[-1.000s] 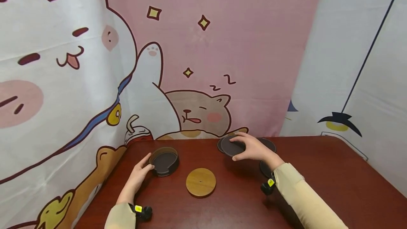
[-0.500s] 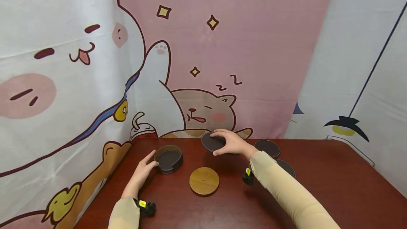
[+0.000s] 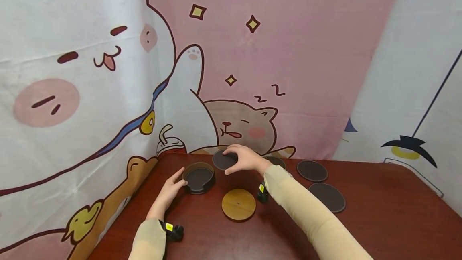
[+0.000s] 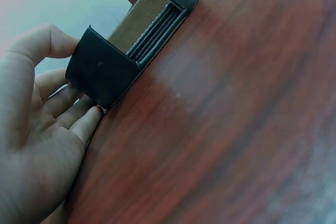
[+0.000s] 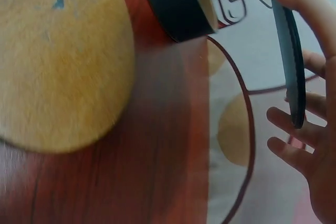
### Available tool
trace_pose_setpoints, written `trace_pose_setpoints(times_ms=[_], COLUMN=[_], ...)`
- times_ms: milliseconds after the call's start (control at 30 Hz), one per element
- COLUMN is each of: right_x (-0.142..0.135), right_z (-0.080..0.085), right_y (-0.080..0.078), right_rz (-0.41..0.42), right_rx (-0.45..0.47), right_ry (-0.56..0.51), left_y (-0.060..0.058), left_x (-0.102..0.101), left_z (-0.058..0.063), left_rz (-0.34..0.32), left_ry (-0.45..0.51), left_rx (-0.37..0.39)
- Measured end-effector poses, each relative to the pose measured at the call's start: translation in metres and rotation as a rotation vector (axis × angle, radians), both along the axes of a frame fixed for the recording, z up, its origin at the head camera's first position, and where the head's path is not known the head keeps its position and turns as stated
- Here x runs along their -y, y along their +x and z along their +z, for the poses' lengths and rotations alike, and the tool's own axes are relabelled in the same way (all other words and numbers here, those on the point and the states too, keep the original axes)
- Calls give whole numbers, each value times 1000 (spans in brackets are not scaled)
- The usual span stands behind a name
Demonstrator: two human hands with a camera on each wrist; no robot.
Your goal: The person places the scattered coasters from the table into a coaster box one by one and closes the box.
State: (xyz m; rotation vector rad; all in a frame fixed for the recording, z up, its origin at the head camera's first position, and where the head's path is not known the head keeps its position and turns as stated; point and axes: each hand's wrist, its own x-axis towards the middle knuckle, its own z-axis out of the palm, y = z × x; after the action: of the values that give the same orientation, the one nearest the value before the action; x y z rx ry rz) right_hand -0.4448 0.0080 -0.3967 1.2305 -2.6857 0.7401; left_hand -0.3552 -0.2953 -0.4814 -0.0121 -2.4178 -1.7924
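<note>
My left hand (image 3: 169, 193) holds the left side of a round black coaster holder (image 3: 209, 183), which stands on the table. Through the notch in its wall, the left wrist view shows several dark coasters (image 4: 157, 31) stacked inside. With thumb and fingers, my right hand (image 3: 250, 160) grips another dark round coaster (image 3: 221, 159) by its edges, raised above the table just right of the holder. Seen from the right wrist, this coaster (image 5: 289, 61) stands nearly edge-on between thumb and fingers. A round wooden disc (image 3: 238, 204) lies in front of the holder.
Two dark coasters, one farther back (image 3: 312, 170) and one nearer (image 3: 327, 197), lie flat on the right. Another coaster (image 3: 278, 162) is partly hidden behind my right wrist. A cartoon-printed cloth (image 3: 306, 71) hangs behind the red-brown table (image 3: 379, 212).
My right hand has carried its coaster leftward toward the holder, away from the coasters on the right. My left hand stays at the holder. The head view has turned slightly left.
</note>
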Motion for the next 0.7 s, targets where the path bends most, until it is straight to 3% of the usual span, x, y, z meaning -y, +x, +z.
trace_pose_setpoints(times_ms=[433, 700], right_x=[47, 67], right_z=[-16, -19], right_y=[1, 9], right_rz=[56, 56], right_rx=[38, 49], right_ry=[101, 143], left_y=[-1, -1], left_x=[-1, 0], left_z=[0, 0], left_rz=[3, 16], left_ry=[-13, 3], left_rx=[-32, -5])
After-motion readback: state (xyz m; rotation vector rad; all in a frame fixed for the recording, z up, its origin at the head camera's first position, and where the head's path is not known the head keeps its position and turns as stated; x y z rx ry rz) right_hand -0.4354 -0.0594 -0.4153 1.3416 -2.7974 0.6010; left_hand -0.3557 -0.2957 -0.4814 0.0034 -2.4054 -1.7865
